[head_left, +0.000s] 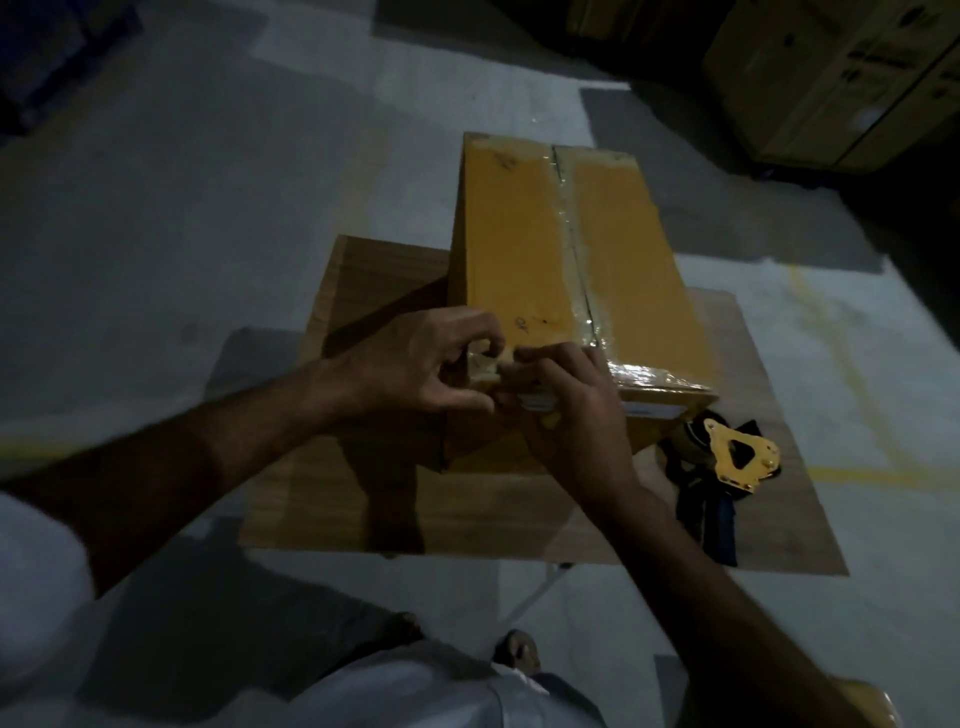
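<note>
1. The left hand (415, 364) is at the near left corner of the box (519, 234). Its fingers are curled, and thumb and forefinger pinch a pale, crumpled tape end (485, 366) there.
2. The right hand (576, 410) touches the left one, fingertip to fingertip. Its fingers bend over the near top edge of the box. The thumb is hidden, so I cannot tell whether this hand grips the edge or only presses on it.
3. The box stands on a small table (363, 509), long side running away from the person, flaps shut.
4. Done, by the look of it: shiny tape (576, 234) covers the whole middle seam, from far edge to near edge. More tape runs along the near edge to the right corner.
5. Left, as I judge it: the near left corner. The tape end there is not yet flat; it needs smoothing down or tearing off. The far edge looks taped too, but it is too dim to be sure.
6. The dispenser (727, 457) lies on the table just right of the box, no hand on it. That suggests the taping is close to finished.
7. A white label (654, 410) shows on the near face of the box.
8. Beyond the table is a grey floor (208, 208) with yellow lines, and dark cartons (831, 78) stand at the far right.
</note>
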